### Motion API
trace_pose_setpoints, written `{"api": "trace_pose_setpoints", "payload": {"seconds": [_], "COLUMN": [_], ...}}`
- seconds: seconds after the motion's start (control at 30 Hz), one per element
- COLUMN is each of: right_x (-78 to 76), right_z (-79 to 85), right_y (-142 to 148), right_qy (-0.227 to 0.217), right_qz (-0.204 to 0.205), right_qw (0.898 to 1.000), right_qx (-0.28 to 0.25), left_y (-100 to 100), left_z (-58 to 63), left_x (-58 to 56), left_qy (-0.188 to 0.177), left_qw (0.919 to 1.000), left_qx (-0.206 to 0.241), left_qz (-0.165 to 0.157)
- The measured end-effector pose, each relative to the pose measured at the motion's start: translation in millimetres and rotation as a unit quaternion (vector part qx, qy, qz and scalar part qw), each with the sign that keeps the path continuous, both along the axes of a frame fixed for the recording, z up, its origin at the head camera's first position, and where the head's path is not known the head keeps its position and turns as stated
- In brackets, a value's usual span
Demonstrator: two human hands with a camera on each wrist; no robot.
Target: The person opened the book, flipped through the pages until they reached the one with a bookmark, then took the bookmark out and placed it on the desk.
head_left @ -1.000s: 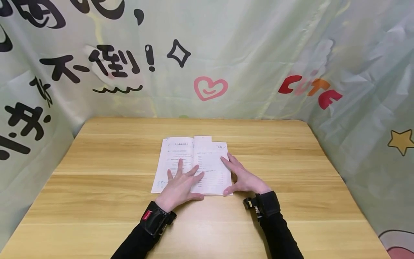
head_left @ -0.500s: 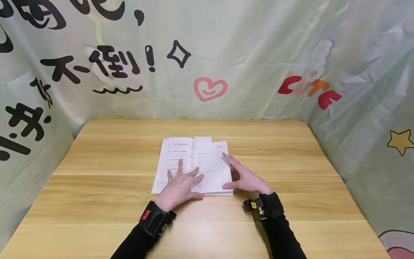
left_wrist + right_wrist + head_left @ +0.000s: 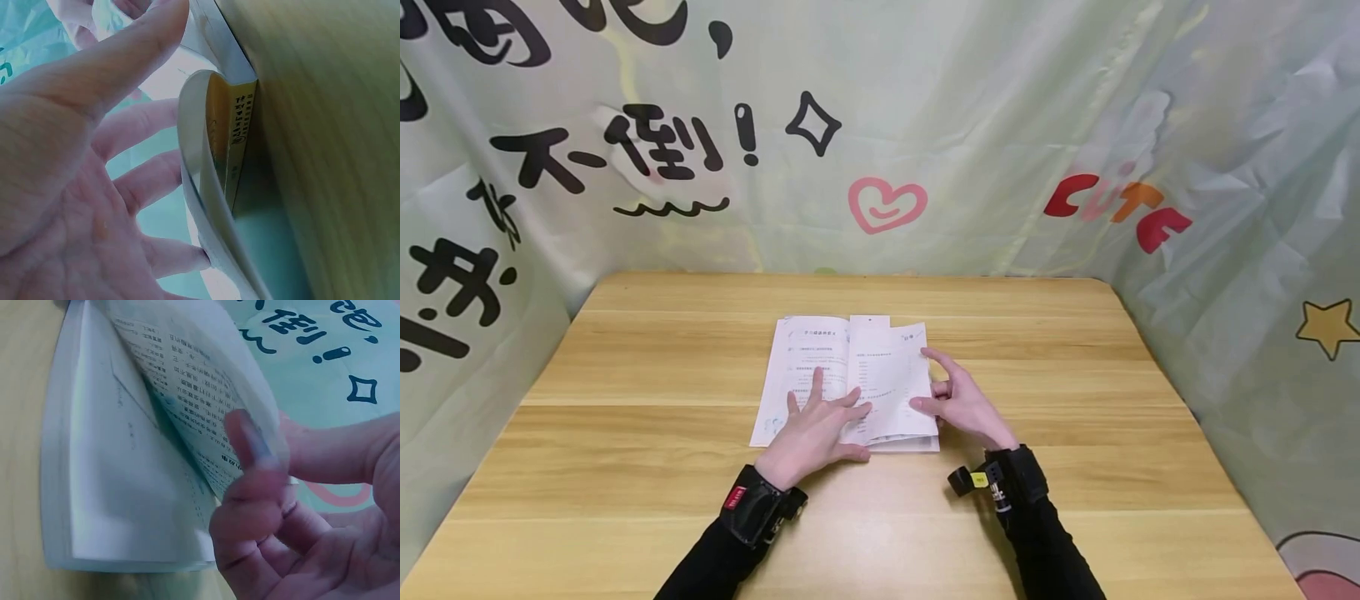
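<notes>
An open book (image 3: pixel 808 354) lies on the wooden table, its printed pages facing up. Across its lower middle rests my left hand (image 3: pixel 815 432), fingers spread over both pages. In the left wrist view the book's spine (image 3: pixel 240 134) carries dark lettering, and the pages curve up beside my fingers. My right hand (image 3: pixel 966 407) pinches the right-hand page (image 3: pixel 898 383) near its outer edge, between thumb and fingers. That page bends up off those beneath; the right wrist view shows printed text on its underside (image 3: pixel 187 375). A pale tab (image 3: pixel 870 322) sticks out past the book's far edge.
The wooden table (image 3: pixel 647 367) reaches a hanging printed cloth (image 3: pixel 985 108) at its back and sides. Dark wrist straps with small cameras sit on both wrists, the right camera (image 3: pixel 961 481) jutting inward over the table.
My right hand has gone from touching the right page's edge to pinching it, and the page's lower corner has risen. My left hand stays on the book.
</notes>
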State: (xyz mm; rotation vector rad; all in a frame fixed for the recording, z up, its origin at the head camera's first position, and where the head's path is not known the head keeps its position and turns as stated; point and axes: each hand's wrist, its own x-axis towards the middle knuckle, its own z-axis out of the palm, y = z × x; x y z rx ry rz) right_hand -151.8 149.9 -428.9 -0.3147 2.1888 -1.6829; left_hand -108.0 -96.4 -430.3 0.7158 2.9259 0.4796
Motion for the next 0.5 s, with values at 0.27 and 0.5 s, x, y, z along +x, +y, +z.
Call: {"api": "trace_pose_setpoints", "payload": {"seconds": [0.27,0.5], "right_x": [-0.6,0.0], "right_z": [-1.4,-2.9], "right_y": [-5,-4], "right_qy": [0.022,0.081], "right_qz": [-0.009,-0.012], "right_qw": [0.999,0.99], "right_qx": [0.034,0.115], "left_y": [-4,-11], "left_z": [3.1,8.7], "left_x": [-2.4,-1.5], "left_qy": [-0.026,-0.045], "left_qw": [0.9991,0.9969], "left_qx": [0.034,0.064], "left_qz": [-0.002,0.002]}}
